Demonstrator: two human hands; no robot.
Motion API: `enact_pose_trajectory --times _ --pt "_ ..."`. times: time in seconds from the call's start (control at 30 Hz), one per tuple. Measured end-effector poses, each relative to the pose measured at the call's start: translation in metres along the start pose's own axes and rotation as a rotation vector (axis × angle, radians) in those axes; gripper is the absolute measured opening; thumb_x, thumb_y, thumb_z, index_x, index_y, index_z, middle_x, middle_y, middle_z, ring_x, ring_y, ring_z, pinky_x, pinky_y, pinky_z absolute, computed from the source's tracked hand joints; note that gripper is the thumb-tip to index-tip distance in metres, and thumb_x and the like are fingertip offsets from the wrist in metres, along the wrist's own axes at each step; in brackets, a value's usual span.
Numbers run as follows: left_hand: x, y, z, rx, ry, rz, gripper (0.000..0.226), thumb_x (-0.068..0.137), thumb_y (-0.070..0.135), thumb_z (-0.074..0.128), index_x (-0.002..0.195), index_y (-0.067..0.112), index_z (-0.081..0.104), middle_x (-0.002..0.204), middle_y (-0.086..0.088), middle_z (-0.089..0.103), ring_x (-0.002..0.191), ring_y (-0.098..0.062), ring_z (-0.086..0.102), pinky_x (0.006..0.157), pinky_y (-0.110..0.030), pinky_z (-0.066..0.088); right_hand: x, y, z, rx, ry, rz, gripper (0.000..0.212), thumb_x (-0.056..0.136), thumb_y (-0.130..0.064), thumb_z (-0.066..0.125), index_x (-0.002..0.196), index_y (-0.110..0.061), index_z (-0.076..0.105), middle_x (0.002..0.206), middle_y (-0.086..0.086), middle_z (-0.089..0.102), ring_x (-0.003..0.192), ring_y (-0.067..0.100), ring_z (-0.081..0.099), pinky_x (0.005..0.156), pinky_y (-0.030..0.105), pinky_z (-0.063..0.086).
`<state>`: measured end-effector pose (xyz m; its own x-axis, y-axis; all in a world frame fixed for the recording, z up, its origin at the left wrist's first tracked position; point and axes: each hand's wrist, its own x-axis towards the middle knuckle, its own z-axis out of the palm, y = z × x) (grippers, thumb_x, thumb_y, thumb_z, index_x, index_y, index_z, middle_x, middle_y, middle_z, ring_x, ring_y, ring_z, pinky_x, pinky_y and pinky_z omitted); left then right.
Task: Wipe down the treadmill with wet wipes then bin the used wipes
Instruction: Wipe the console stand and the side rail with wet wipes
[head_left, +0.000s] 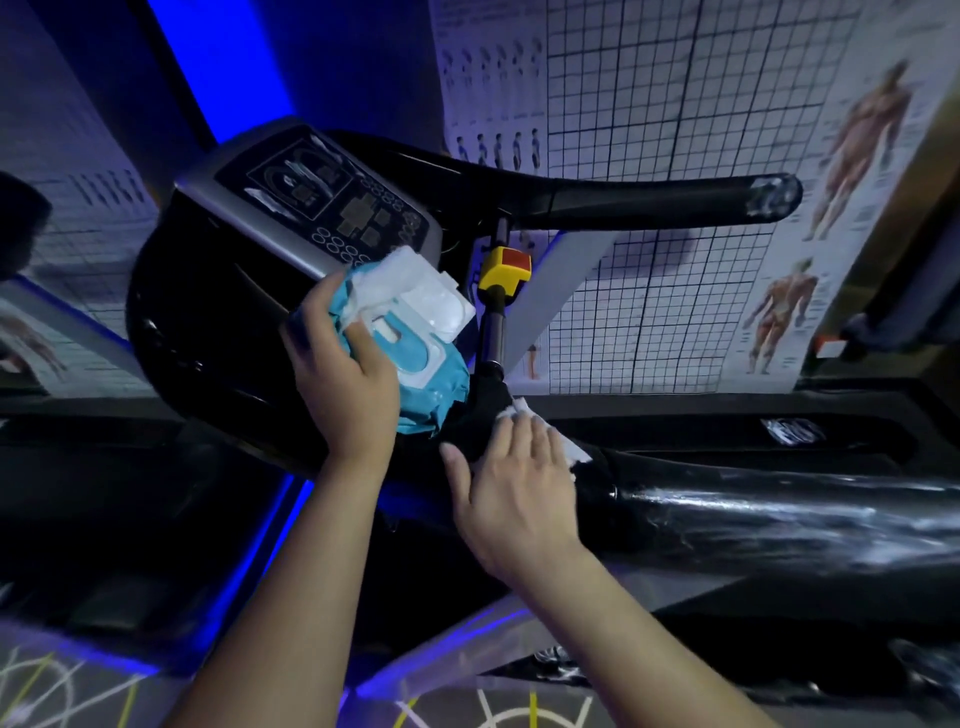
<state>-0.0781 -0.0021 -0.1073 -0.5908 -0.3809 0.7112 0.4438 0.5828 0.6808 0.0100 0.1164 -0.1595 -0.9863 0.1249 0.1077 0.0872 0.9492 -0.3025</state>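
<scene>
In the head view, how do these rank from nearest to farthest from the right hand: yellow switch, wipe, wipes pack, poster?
From the right hand:
1. wipe, under its fingers
2. wipes pack, just left, in the left hand
3. yellow switch, above, on the post
4. poster, far right wall

White wipe on black treadmill handrail — teal wipes pack, open-lidded

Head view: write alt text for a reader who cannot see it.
The right hand presses a white wipe flat against the treadmill's black handrail. The left hand grips a blue wet wipes pack, lid flipped open, at the edge of the control panel, beside a yellow box with a red button.
</scene>
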Motion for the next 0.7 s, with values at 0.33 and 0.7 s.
enact_pose_trajectory --times 0.33,0.7 --pt "-0.003 0.008 -0.001 -0.039 0.091 -0.031 0.056 0.09 -0.009 0.043 0.143 0.005 0.056 0.137 -0.023 0.051 0.117 -0.004 0.049 0.097 0.0 0.034 0.062 0.002 -0.012 0.244 -0.303 0.053 0.103 0.094 -0.074 0.002 0.156 0.007 0.008 0.163 0.029 0.011 0.153 0.036 0.012 0.125 0.043 0.008" --pt "-0.003 0.004 0.0 -0.039 0.034 -0.059 0.058 0.091 -0.005 0.042 0.144 0.014 0.056 0.138 -0.019 0.05 0.122 -0.022 0.054 0.098 -0.01 0.043 0.014 0.023 -0.003 0.023 0.006 0.104 0.098 0.093 -0.067 -0.003 0.139 0.001 0.049 0.139 0.021 0.055 0.13 0.036 0.047 0.112 0.044 0.03"
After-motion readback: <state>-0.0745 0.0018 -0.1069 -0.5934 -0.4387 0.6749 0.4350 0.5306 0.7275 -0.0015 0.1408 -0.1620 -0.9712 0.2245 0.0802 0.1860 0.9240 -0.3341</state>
